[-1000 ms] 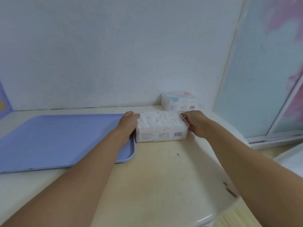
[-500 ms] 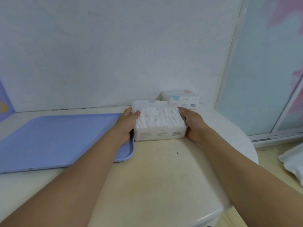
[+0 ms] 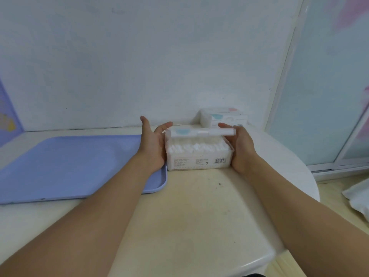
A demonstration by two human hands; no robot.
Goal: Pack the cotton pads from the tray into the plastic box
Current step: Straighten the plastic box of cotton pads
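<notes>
The clear plastic box (image 3: pixel 199 162) stands on the table just right of the blue tray (image 3: pixel 65 166) and is full of white cotton pads (image 3: pixel 196 146). Its white lid (image 3: pixel 201 132) with a blue mark hangs nearly level a little above the pads. My right hand (image 3: pixel 240 146) is at the box's right end, fingers and thumb on the lid's right edge. My left hand (image 3: pixel 152 144) rests against the box's left end with fingers spread, one fingertip near the lid's left corner. The tray holds no pads.
A second closed white box (image 3: pixel 223 117) sits behind, by the wall. The table's rounded edge (image 3: pixel 307 176) curves off to the right, with a white cloth (image 3: pixel 357 196) on the floor beyond. A glass sliding door (image 3: pixel 329 86) stands at right.
The lid, upright behind the box half a second ago, has swung forward and down over the pads. My left fingers have spread apart; my right hand has risen to the lid.
</notes>
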